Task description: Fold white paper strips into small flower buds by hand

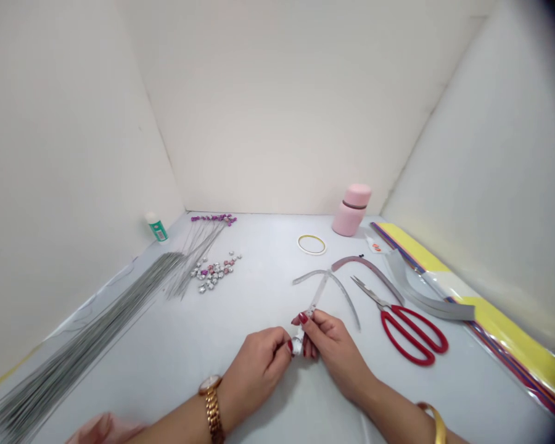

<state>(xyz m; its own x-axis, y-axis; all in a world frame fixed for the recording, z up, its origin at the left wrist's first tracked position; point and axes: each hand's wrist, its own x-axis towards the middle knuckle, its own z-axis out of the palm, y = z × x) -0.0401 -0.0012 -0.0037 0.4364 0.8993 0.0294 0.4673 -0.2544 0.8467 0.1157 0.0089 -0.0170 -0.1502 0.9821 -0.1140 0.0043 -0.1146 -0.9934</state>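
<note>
My left hand (pixel 263 361) pinches the lower end of a silvery paper strip, where it is folded into a small white-silver knot (pixel 297 345). Fingers of my right hand (pixel 335 351) close around the same strip (pixel 320 291) just above the knot; its free length runs away from me across the table. Beyond it lie a curved thin silvery strip (pixel 346 300) and a dusky pink strip (pixel 374 272). Scissors with red handles (pixel 400 327), blades slightly apart, rest to the right of my right hand. Fingertips partly hide the knot.
At left lie small silvery and pink folded pieces (pixel 215 274), purple-tipped wires (pixel 213 219) and a long wire bundle (pixel 92 336). A glue stick (pixel 157 228), tape ring (pixel 312 245) and pink bottle (pixel 351 211) stand or lie farther back. Grey strips (pixel 425 299) and coloured sheets (pixel 504 333) lie right.
</note>
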